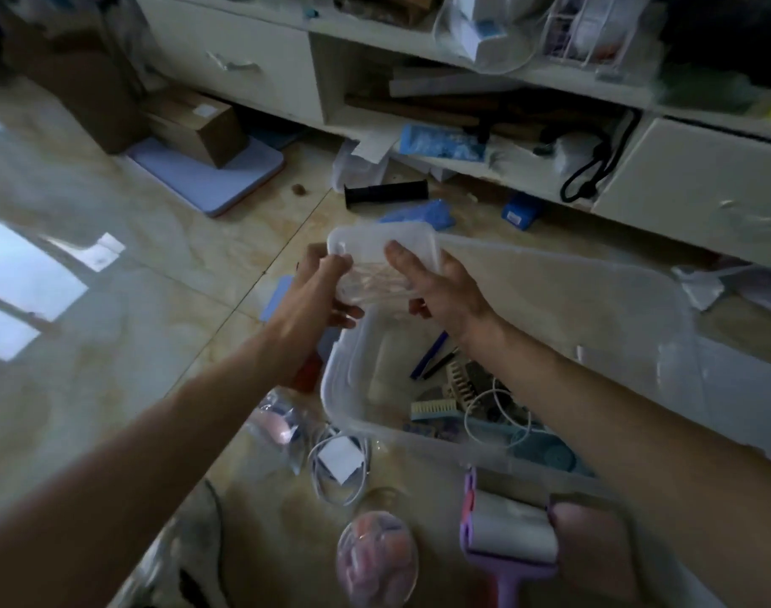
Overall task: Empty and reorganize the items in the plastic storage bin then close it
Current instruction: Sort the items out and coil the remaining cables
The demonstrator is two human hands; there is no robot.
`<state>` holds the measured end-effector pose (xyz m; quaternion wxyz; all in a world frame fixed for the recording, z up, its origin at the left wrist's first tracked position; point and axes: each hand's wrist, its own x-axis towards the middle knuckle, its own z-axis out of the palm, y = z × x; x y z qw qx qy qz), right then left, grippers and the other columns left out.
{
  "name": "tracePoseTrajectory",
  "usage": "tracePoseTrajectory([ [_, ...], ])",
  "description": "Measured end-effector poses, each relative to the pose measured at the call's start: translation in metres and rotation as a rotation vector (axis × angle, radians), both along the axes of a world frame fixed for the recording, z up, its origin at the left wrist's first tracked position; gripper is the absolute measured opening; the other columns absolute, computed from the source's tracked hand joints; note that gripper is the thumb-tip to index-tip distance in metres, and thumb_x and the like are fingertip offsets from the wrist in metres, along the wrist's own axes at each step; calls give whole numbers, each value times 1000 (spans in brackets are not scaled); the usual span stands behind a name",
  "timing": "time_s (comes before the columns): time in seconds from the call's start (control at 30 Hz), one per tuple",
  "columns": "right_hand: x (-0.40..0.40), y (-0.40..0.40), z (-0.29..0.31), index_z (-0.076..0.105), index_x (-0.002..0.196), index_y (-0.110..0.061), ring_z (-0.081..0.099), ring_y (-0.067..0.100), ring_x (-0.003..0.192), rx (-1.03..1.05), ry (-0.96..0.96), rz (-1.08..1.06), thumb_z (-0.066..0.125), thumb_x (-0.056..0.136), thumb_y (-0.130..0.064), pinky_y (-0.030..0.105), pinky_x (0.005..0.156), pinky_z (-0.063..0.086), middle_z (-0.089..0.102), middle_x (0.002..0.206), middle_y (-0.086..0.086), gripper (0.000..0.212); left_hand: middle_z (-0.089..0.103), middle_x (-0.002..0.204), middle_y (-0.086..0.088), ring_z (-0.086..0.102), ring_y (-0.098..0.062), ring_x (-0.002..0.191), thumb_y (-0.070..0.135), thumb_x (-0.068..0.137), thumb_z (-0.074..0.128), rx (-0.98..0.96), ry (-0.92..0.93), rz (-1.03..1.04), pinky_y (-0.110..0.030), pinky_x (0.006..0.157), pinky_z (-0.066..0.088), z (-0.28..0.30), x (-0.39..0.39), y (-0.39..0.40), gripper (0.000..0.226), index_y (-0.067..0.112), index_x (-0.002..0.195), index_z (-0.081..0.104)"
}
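A clear plastic storage bin [344,388] sits on the tiled floor, lid off, with combs, a white cable, pens and a teal item inside. Above its far left corner I hold a small translucent plastic container [383,247] with both hands. My left hand [322,287] grips its left side, fingers curled under it. My right hand [436,283] holds its right side, thumb on top. The bin's clear lid [572,283] leans behind the bin to the right.
On the floor near the bin lie a coiled white cable with a tag [339,462], clear packets [278,427], a round clear pouch [377,555] and a purple lint roller [506,537]. White cabinets [703,177] and clutter line the far side. A cardboard box [199,125] stands far left.
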<state>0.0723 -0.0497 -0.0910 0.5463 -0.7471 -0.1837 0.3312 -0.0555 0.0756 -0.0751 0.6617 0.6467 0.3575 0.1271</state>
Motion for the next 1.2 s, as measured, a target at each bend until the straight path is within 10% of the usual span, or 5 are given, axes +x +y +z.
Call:
tracePoseTrajectory([
  [0.33, -134, 47, 64, 52, 126, 0, 63, 33, 112, -384, -459, 407, 60, 92, -50, 36, 91, 53, 63, 119, 18, 61, 63, 82, -5, 56, -22, 67, 41, 88, 35, 387, 48, 269, -34, 54, 44, 2, -142, 12, 30, 29, 100, 60],
  [0.63, -196, 39, -5, 61, 110, 2, 65, 16, 62, -709, -187, 731, 66, 92, -15, 18, 46, 44, 62, 75, 8, 24, 68, 99, 1, 63, -13, 82, 50, 99, 32, 243, 350, -29, -21, 61, 47, -85, -232, 6, 39, 29, 121, 57],
  [0.9, -225, 30, -104, 57, 128, 10, 60, 15, 64, -934, -8, 778, 64, 92, -8, 13, 51, 52, 67, 106, 19, 41, 63, 112, -10, 60, -22, 97, 30, 101, 44, 123, 801, -317, -38, 90, 51, -167, -246, 21, 16, 20, 105, 55],
  [1.03, -240, 23, -117, 35, 147, 6, 52, 32, 130, -965, -249, 902, 80, 80, -45, 35, 105, 47, 44, 148, 21, 96, 64, 109, -14, 59, -24, 92, 24, 103, 40, 289, 882, -404, -31, 79, 45, -179, -236, 16, 26, 9, 102, 61],
  [1.2, -242, 25, -131, 10, 151, 11, 44, 40, 137, -945, -189, 769, 76, 86, -32, 42, 108, 45, 26, 155, 31, 102, 61, 122, -21, 57, -35, 111, 19, 101, 40, 402, 953, -427, -36, 90, 44, -175, -224, 13, 34, -5, 116, 59],
])
